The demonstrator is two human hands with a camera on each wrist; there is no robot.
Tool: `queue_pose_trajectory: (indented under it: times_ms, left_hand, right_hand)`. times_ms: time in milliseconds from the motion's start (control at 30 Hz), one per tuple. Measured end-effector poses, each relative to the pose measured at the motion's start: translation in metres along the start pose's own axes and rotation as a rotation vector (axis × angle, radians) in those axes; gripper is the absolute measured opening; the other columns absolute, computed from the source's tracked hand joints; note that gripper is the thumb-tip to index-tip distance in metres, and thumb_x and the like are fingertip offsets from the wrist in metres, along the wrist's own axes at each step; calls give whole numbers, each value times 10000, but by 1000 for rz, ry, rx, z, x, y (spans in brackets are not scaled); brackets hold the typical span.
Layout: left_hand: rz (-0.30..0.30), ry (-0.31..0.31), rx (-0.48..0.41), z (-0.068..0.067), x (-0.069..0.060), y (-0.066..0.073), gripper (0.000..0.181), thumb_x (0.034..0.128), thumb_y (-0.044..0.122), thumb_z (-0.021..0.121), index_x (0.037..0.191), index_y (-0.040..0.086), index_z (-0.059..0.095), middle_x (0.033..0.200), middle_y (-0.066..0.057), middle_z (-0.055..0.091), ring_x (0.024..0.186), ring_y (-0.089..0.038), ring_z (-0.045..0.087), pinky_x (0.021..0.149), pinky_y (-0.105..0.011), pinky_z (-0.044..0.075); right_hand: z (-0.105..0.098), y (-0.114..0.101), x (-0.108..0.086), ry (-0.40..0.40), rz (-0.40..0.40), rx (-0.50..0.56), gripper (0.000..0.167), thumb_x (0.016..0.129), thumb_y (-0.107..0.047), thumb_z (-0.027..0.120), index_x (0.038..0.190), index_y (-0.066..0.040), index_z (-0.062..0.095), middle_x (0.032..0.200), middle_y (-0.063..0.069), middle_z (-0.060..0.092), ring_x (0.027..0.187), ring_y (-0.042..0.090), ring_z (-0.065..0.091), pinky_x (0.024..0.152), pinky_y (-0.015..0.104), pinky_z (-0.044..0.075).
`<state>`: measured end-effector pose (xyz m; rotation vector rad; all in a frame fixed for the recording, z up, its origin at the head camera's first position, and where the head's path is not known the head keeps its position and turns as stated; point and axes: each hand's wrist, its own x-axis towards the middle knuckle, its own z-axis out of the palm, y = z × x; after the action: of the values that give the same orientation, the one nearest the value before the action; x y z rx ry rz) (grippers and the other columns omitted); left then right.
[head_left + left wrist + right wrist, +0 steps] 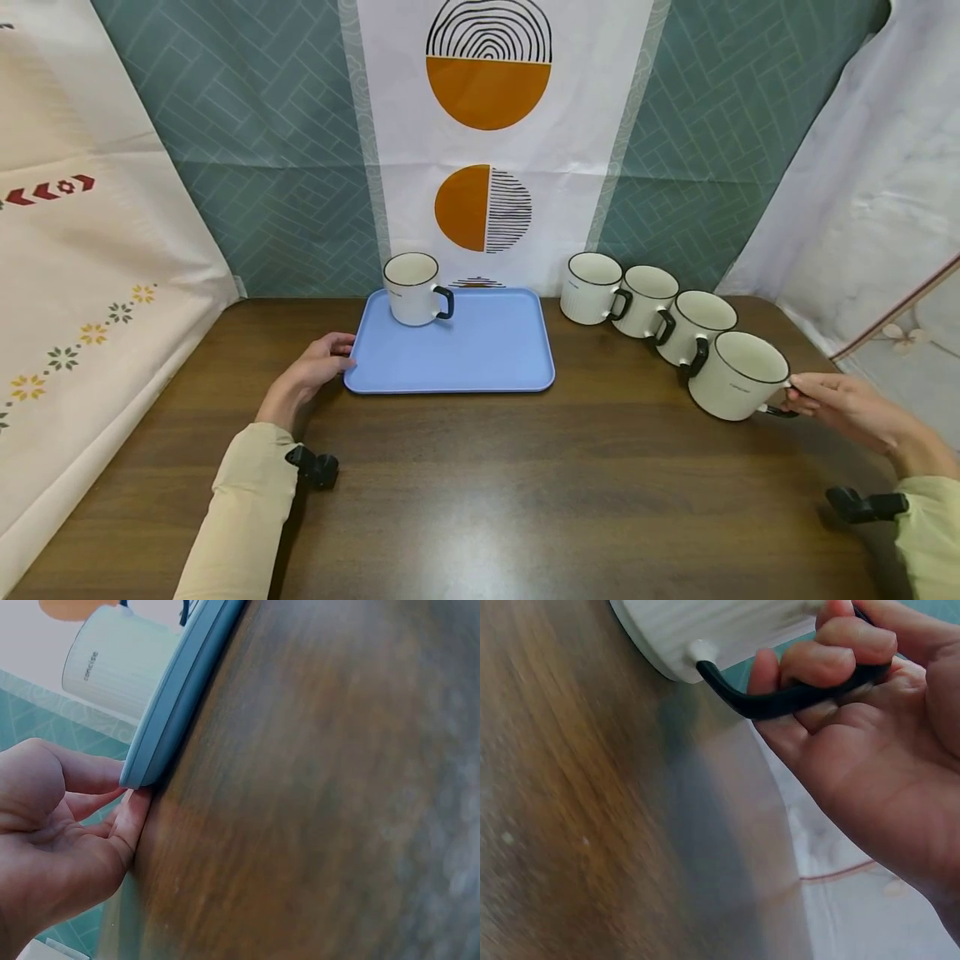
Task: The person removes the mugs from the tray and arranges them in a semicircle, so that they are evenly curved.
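My left hand (309,372) grips the left edge of the blue tray (480,358); in the left wrist view, the thumb and fingers of the hand (67,817) pinch the rim of the tray (169,712). On the tray's back left stands a white mug (412,296) with a black handle. At the right, my right hand (855,408) holds the nearest white mug (731,383) by its black handle. The right wrist view shows fingers of the hand (877,750) curled round the handle (780,701) of this ribbed mug (727,626).
Three more white mugs, a far one (588,292), a middle one (641,304) and a nearer one (690,329), stand in a slanting row behind the held mug. A green and white patterned cloth (300,167) hangs behind the brown table (487,483).
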<state>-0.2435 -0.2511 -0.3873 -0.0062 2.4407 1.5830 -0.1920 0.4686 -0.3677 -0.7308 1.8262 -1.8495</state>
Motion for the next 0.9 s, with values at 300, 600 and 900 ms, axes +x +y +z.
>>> queue_pose_trajectory:
  times_ms: [300, 600, 900]
  left_hand:
    - [-20, 7, -5, 1, 1, -1, 552, 947, -22, 481, 1436, -123, 246, 1340, -294, 339, 1206, -371, 354, 1028, -466, 319]
    - [-16, 4, -10, 1, 1, 0, 555, 949, -21, 475, 1438, -128, 235, 1341, -300, 335, 1213, -380, 351, 1041, -477, 307]
    - [-14, -2, -9, 1, 2, -1, 560, 949, -16, 480, 1437, -130, 232, 1350, -308, 330, 1224, -388, 341, 1046, -483, 302]
  right_hand:
    - [13, -1, 12, -67, -13, -90, 362, 1014, 103, 200, 966, 49, 554, 771, 85, 463, 928, 136, 583, 835, 221, 442]
    - [21, -6, 17, -24, 36, -204, 323, 1021, 80, 238, 936, 75, 550, 765, 145, 405, 878, 163, 560, 829, 241, 469]
    - [28, -8, 19, 64, 81, -368, 304, 1037, 27, 293, 904, 68, 563, 743, 102, 462, 818, 173, 551, 720, 282, 456]
